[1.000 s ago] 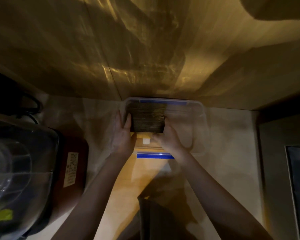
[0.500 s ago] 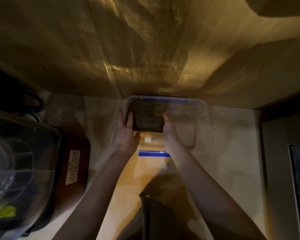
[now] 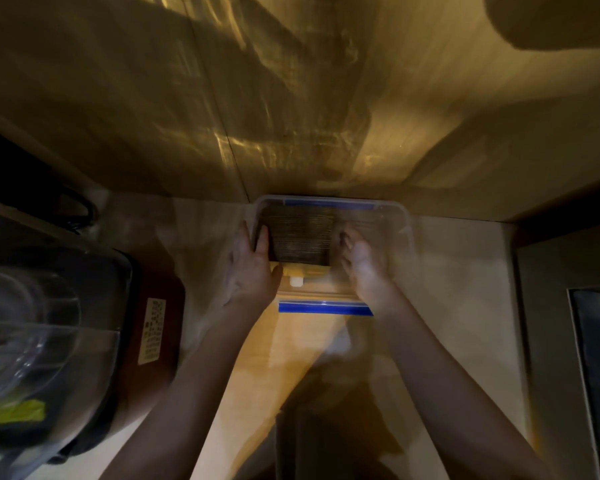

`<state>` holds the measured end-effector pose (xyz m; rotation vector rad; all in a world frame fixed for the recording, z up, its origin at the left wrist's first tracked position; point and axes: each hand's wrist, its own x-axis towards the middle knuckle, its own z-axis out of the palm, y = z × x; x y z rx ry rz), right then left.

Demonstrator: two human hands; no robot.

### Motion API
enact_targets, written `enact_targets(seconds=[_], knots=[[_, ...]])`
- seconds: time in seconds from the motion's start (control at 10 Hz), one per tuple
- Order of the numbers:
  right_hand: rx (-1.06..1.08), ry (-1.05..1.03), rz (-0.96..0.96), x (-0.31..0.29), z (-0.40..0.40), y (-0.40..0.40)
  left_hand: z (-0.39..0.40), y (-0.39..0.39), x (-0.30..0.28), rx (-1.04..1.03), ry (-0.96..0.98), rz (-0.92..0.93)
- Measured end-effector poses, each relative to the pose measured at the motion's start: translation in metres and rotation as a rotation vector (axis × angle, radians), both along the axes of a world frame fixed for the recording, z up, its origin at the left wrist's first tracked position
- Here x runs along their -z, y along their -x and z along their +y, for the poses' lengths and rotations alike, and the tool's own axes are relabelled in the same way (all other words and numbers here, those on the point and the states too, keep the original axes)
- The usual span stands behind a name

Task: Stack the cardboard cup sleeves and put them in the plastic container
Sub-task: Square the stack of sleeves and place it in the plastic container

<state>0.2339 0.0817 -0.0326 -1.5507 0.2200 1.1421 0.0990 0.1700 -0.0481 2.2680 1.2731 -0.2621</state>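
Observation:
A clear plastic container [image 3: 400,216] with blue clips stands on the counter against the wooden wall. A dark stack of cardboard cup sleeves [image 3: 300,235] sits on edge inside its left part. My left hand [image 3: 252,268] presses flat on the stack's left side, fingers over the container's rim. My right hand [image 3: 362,263], blurred, lies against the stack's right side inside the container. Both hands squeeze the stack between them.
A large appliance with a clear lid [image 3: 32,341] and a dark red base [image 3: 156,327] fills the left. A dark surface [image 3: 596,375] lies at the right edge. The pale counter [image 3: 291,358] stretches in front of the container.
The stack has moved farther back and down into the container. Both hands followed it forward. My right hand has blurred with motion.

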Motion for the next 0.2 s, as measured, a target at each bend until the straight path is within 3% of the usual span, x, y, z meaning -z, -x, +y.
enact_targets(seconds=[0.1, 0.2], knots=[[-0.046, 0.009, -0.139, -0.021, -0.015, -0.009, 0.002, -0.002, -0.015, 0.016, -0.026, -0.012], [-0.067, -0.116, -0.304, -0.064, -0.033, -0.023, 0.010, -0.009, -0.037, 0.023, -0.068, -0.101]])
